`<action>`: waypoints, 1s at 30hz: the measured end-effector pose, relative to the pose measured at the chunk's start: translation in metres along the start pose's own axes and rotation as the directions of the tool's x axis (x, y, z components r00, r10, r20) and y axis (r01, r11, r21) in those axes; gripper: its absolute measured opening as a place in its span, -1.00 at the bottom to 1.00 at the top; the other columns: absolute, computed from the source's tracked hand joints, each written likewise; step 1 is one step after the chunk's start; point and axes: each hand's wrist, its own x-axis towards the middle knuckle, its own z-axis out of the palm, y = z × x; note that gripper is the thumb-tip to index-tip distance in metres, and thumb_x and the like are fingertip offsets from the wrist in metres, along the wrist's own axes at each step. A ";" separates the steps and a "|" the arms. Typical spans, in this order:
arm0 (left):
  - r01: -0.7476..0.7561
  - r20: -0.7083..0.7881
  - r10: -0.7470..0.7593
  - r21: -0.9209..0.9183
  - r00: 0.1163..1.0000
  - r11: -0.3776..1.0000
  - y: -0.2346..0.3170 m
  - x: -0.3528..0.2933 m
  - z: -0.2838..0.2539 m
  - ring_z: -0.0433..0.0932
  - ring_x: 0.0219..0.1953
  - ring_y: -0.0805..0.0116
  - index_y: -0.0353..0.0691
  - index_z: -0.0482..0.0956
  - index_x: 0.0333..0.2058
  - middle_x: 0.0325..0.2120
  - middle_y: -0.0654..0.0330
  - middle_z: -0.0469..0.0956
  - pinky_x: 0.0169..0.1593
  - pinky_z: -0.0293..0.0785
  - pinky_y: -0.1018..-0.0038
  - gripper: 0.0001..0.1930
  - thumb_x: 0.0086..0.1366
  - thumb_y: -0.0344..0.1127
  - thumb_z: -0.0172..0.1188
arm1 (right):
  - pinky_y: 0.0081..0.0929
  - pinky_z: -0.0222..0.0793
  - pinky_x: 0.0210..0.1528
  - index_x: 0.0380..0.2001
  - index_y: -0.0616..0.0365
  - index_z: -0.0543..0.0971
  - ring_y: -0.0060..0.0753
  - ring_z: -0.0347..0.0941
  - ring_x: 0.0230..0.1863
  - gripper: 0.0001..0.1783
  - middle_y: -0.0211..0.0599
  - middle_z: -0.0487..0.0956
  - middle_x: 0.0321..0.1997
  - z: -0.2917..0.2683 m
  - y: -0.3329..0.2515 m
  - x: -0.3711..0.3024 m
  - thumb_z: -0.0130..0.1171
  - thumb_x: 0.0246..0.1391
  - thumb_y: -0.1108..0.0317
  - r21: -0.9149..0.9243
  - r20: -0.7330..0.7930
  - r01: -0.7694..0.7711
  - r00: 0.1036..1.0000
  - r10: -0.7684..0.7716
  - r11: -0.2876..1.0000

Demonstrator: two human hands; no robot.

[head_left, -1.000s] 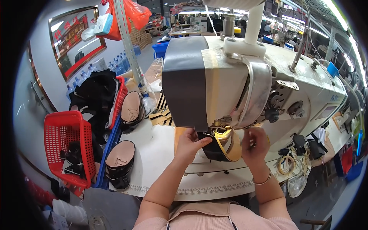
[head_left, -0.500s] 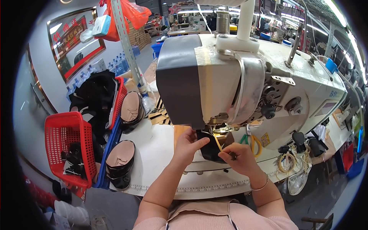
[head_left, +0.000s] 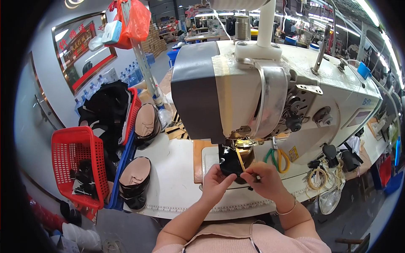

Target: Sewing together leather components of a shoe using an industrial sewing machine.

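A shiny black shoe-upper piece lies under the needle area of a white and grey sewing machine. My left hand pinches its near left edge, thumb on top. A narrow yellow strip runs down from the metal presser parts along the right side of the black piece. My right hand is closed, fingertips pinching the strip's lower end close to the piece's edge. What else the right fingers enclose, a small dark thing, I cannot make out. The hands are almost touching.
Scissors with green and orange handles lie right of the needle. Stacked black pieces with beige linings stand on the table's left, beside red baskets. Rolls of cord hang at the right edge. A measuring tape follows the front edge.
My left hand has slid toward me and right, from beside the needle to the near edge of the black piece. More of that piece now shows. The right hand stays on the yellow strip.
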 end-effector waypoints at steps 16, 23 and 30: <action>0.038 -0.020 -0.038 0.027 0.999 0.999 0.021 0.031 -0.004 0.45 -0.32 0.58 -0.28 0.36 -0.27 -0.38 0.27 0.48 -0.21 0.39 0.65 -0.74 0.08 -0.47 0.24 | -0.74 0.16 -0.62 -0.54 0.27 0.54 -0.78 0.26 -0.66 -0.84 -0.48 0.45 -0.69 0.012 0.003 0.022 0.21 -0.03 0.38 0.153 0.031 -0.205 0.979 0.202 0.967; 0.052 -0.024 -0.051 0.060 0.998 0.997 0.029 0.044 -0.006 0.46 -0.31 0.54 -0.30 0.40 -0.28 -0.35 0.23 0.50 -0.16 0.39 0.63 -0.75 0.06 -0.48 0.24 | -0.77 0.14 -0.63 -0.51 0.25 0.56 -0.82 0.25 -0.66 -0.84 -0.52 0.45 -0.71 0.013 0.003 0.027 0.20 -0.02 0.37 0.164 0.033 -0.226 0.974 0.224 0.960; 0.088 0.057 -0.086 -0.032 0.995 0.996 0.021 0.046 -0.016 0.45 -0.27 0.53 -0.29 0.36 -0.18 -0.32 0.25 0.48 -0.18 0.40 0.60 -0.65 0.03 -0.52 0.23 | -0.80 0.13 -0.60 -0.48 0.27 0.56 -0.83 0.23 -0.61 -0.85 -0.55 0.47 -0.65 0.012 0.015 0.018 0.22 -0.02 0.37 0.261 0.102 -0.268 0.963 0.250 0.927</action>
